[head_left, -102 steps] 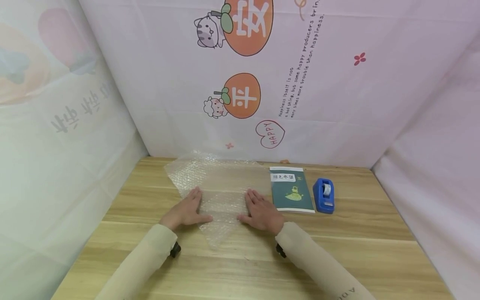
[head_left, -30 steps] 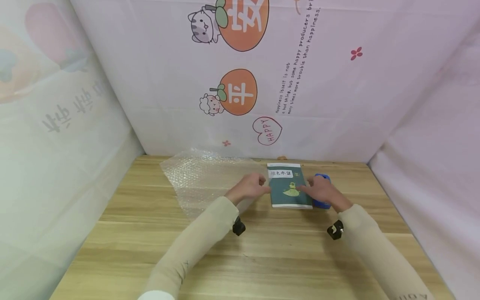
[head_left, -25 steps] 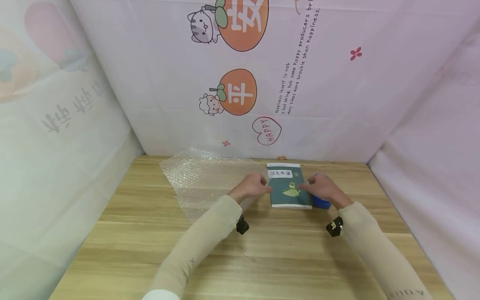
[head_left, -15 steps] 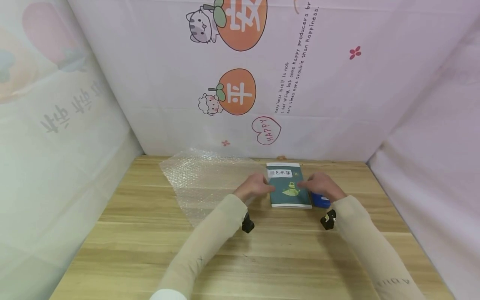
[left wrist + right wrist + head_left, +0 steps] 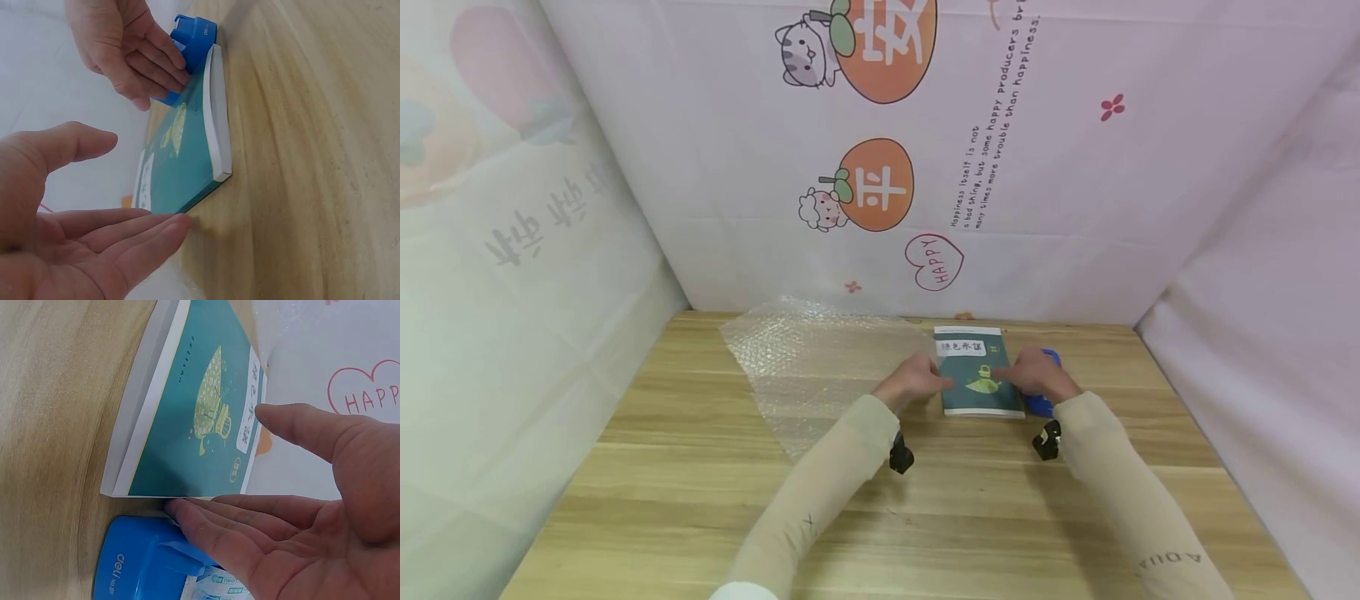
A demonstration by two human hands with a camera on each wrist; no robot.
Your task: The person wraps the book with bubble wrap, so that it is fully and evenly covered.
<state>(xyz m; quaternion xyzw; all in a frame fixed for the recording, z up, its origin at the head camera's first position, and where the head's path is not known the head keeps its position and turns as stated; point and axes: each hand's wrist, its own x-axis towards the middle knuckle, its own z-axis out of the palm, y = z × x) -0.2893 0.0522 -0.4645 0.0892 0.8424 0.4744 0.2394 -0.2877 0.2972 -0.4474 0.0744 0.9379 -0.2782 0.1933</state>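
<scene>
The head camera looks forward and down from above the near table (image 5: 700, 500) edge, taking in both forearms from well back. The left wrist camera sits low and close at the book's (image 5: 181, 162) nine o'clock side, facing three o'clock across it. The right wrist camera sits close at three o'clock, facing nine o'clock. All three share the book (image 5: 194, 412) and blue tape dispenser (image 5: 144, 562).

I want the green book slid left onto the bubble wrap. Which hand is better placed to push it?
The right hand, probably. Its fingers sit at the book's right edge, beside the tape dispenser, so it can push toward the bubble wrap. The left hand is on the wrap side.
</scene>
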